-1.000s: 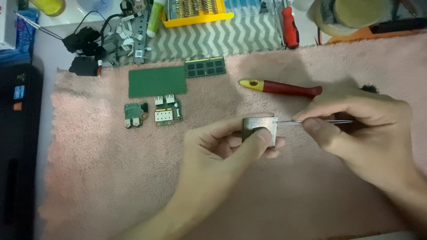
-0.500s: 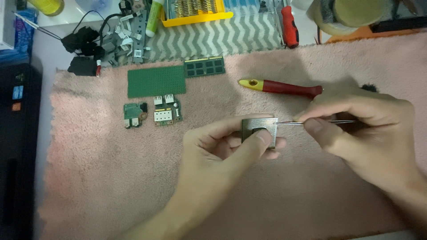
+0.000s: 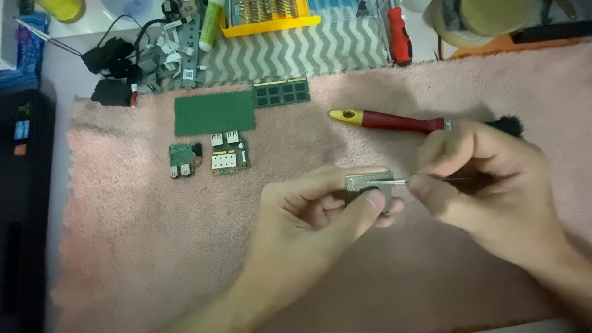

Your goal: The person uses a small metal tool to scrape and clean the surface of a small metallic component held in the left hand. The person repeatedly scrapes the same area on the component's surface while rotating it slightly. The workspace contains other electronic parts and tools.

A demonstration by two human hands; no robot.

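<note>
Your left hand (image 3: 308, 206) pinches a small metal part (image 3: 369, 188) between thumb and fingers, holding it just above the pink mat (image 3: 154, 246), a little right of the mat's middle. The part is squarish, dull silver-grey, with a flat face turned up toward you and a dark spot low on that face, partly covered by your thumb tip. Its finer detail is too blurred to tell.

Your right hand (image 3: 487, 185) is closed around a thin metal tool (image 3: 394, 182), gripped between thumb and forefinger. The tool's slim bright tip reaches left and lies across the top face of the part, touching it or just above it; which, you cannot tell.

Just beyond your right hand, a screwdriver (image 3: 388, 120) with a red and yellow handle lies flat on the mat. Farther left sit a plain green board (image 3: 213, 113), a memory module (image 3: 280, 92) with dark chips, and two small circuit boards (image 3: 209, 159) side by side. Past the mat's far edge are black cables (image 3: 114, 68), a yellow tray of bits (image 3: 271, 12) and a second red-handled screwdriver (image 3: 399, 28).
</note>
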